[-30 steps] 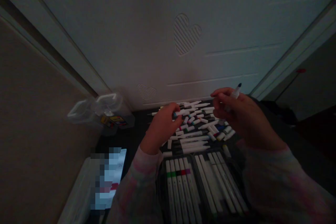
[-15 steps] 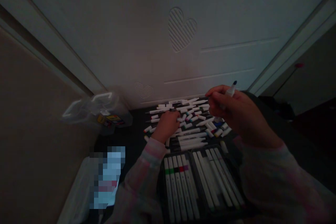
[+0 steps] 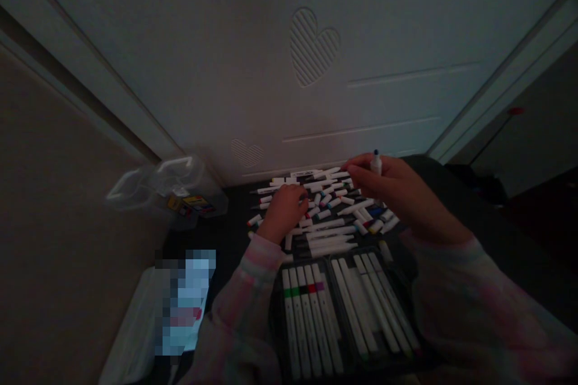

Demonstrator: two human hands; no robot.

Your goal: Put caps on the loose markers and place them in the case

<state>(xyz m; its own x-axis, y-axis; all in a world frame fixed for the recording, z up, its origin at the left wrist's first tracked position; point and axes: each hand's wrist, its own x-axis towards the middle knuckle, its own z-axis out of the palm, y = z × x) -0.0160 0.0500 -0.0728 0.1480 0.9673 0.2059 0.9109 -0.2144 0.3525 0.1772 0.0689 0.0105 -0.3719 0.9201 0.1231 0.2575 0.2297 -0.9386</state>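
The scene is dim. My right hand (image 3: 397, 195) is closed around a white marker (image 3: 376, 162) that stands nearly upright, its dark uncapped tip pointing up. My left hand (image 3: 284, 210) rests curled down on a heap of loose white markers and caps (image 3: 334, 222) spread on the dark floor; what its fingers hold, if anything, is hidden. Nearer me lies an open dark marker case (image 3: 347, 313) with two rows of white markers slotted in.
A clear plastic box with white handles (image 3: 169, 189) sits at the left against the wall. A white door with embossed hearts (image 3: 313, 45) rises behind the heap. A pixelated bright patch (image 3: 185, 301) lies at lower left on a pale tray.
My left hand dropped from in front of me, where it held a marker, onto the heap. My right hand turned its marker from slanted to nearly upright and shifted slightly left.
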